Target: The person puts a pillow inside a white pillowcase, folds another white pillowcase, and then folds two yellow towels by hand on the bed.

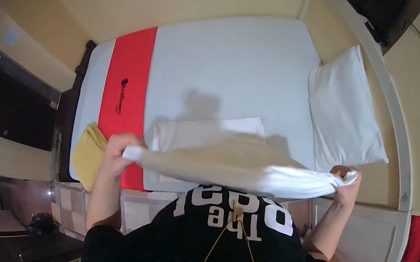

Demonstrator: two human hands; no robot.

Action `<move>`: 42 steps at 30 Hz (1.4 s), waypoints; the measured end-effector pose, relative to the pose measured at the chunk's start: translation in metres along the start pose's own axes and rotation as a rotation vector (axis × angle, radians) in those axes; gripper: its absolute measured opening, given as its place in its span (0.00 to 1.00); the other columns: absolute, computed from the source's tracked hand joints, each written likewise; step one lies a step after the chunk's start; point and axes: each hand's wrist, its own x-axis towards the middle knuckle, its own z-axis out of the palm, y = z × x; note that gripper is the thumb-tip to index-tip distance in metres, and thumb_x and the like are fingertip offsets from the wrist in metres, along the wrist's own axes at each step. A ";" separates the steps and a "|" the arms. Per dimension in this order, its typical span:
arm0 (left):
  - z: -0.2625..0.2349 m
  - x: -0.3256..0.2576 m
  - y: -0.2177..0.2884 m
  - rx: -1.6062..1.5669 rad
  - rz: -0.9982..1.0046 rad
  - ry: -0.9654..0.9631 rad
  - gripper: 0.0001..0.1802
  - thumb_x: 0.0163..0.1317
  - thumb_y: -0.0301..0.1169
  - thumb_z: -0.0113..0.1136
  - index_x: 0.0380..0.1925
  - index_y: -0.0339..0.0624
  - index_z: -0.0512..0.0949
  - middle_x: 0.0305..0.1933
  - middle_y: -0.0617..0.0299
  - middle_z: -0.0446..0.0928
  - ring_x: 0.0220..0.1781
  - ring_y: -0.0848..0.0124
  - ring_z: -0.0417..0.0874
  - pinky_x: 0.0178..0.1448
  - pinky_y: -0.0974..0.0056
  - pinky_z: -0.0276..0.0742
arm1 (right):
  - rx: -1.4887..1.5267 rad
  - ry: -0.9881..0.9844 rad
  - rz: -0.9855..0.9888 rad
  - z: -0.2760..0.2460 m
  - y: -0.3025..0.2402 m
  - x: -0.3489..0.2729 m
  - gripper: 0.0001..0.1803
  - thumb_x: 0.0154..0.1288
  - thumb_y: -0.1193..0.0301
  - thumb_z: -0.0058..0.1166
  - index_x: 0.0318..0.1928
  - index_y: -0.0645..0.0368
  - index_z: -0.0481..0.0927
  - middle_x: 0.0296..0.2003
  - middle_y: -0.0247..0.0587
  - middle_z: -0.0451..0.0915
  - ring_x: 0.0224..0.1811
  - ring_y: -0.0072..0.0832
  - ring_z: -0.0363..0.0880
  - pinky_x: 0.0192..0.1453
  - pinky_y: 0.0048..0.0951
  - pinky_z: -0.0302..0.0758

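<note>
Through the head view I have a white cloth (230, 173) strung between both hands, its long axis running from nine to three o'clock. The left hand (120, 153) is closed around the nine o'clock end; the right hand (345, 184) is bunched tight on the three o'clock end. At about eleven o'clock from that span, a folded cloth (204, 134) lies on the bed (232, 67), nearer my left hand than my right. Whether the two cloths touch, I can't tell. A pillow (346, 104) sits at twelve o'clock from my right hand. For writing, I see small black print with a dark emblem on the bed's red band (130, 66), and large white lettering across the black shirt (172, 248); I leave both uncopied.
</note>
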 end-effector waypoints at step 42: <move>0.243 0.580 -0.112 1.124 0.686 -0.197 0.13 0.54 0.29 0.48 0.40 0.46 0.73 0.45 0.59 0.75 0.55 0.61 0.70 0.62 0.37 0.46 | -0.606 0.265 0.153 0.014 0.306 0.303 0.16 0.50 0.70 0.57 0.41 0.61 0.75 0.35 0.52 0.77 0.41 0.46 0.74 0.46 0.40 0.69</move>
